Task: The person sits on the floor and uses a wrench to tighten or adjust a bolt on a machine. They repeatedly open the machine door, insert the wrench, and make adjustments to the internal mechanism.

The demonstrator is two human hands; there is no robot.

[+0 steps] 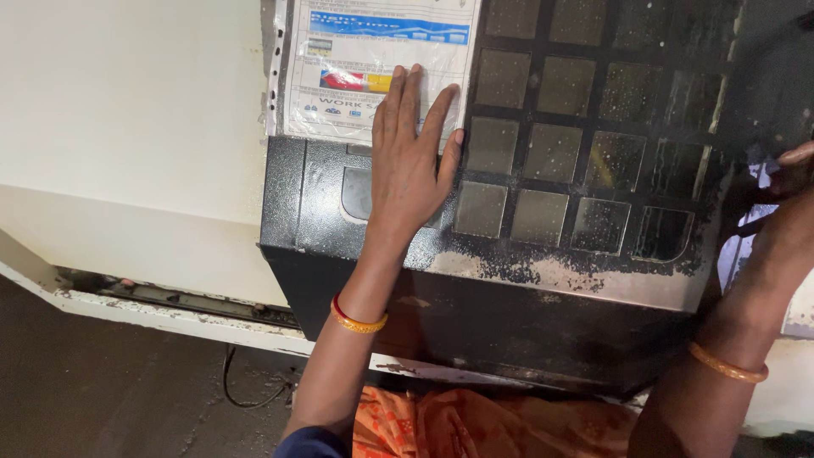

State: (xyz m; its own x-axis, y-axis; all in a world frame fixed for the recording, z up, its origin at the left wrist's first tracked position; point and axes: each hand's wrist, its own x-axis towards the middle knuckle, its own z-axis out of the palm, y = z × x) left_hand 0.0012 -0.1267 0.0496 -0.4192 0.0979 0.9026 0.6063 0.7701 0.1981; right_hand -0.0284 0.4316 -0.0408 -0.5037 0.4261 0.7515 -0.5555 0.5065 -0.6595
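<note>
My left hand (409,153) lies flat, fingers spread, on the sloped face of a black metal machine panel (543,280). Its fingertips overlap the lower edge of a printed sheet in a clear plastic sleeve (356,51) fixed to the panel. Right of that hand the panel has a grid of dull square buttons (551,153), dusty and worn. My right hand (784,229) reaches to the panel's right edge, fingers curled around something dark there; what it holds is unclear. Both wrists wear orange bangles.
A cream-white machine housing (127,127) fills the left, with a chipped painted ledge (170,314) below it. A dark cable (246,390) hangs over the dim floor. Orange patterned cloth (475,424) shows at the bottom.
</note>
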